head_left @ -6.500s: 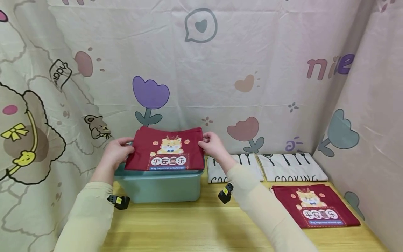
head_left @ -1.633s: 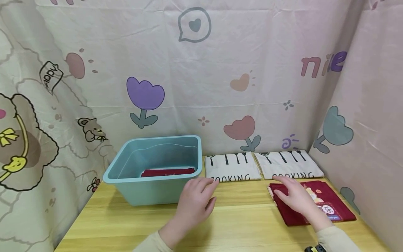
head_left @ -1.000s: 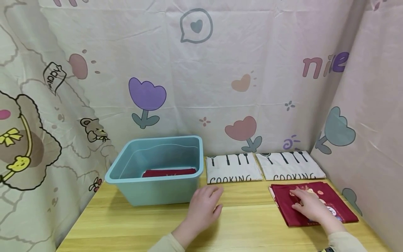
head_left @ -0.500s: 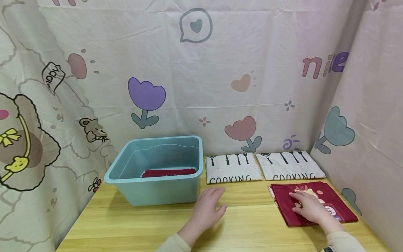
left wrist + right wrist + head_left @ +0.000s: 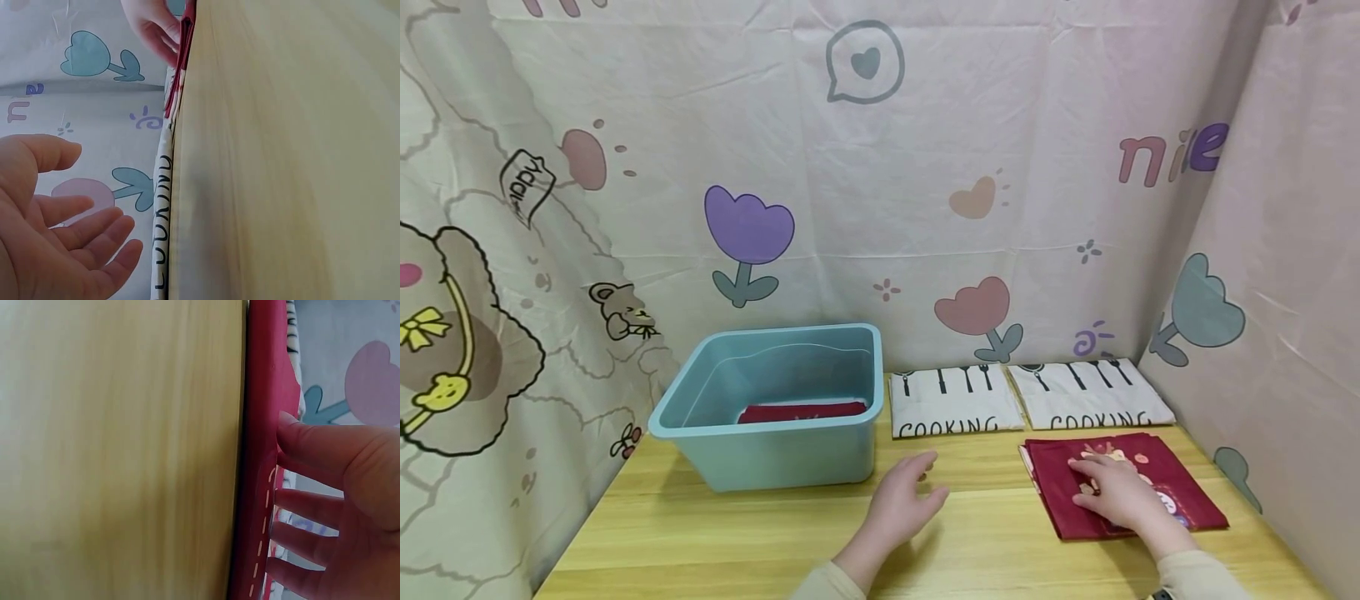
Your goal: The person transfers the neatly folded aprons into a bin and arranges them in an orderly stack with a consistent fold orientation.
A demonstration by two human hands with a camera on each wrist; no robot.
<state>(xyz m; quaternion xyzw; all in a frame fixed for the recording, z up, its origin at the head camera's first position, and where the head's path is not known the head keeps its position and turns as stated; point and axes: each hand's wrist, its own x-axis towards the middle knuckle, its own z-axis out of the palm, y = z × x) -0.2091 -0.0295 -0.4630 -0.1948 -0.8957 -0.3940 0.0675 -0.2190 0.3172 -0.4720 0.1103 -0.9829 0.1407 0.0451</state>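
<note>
My right hand (image 5: 1116, 496) rests its fingertips on a folded red cloth (image 5: 1187, 475) with a cartoon animal print, on the right of the table. In the right wrist view, spread fingers and thumb (image 5: 300, 434) touch the upper side of the red cloth (image 5: 265, 375) without curling round it. My left hand (image 5: 901, 506) hovers over the table in front of the bin's right end, fingers relaxed and holding nothing; the left wrist view shows its palm (image 5: 56, 244). Inside the light-blue plastic bin (image 5: 790, 458) lies another red cloth (image 5: 801, 412), mostly hidden by the front wall.
Two folded white cloths printed COOKING, a left one (image 5: 955, 408) and a right one (image 5: 1090, 396), lie side by side behind the red cloth. A patterned curtain (image 5: 865, 167) hangs behind and at both sides. The wooden table (image 5: 737, 542) stretches toward me.
Both hands earlier held a red cloth over the bin; both then moved right. In the last half second the right-hand cloth slid slightly left under my right hand. My left hand drifted slightly right.
</note>
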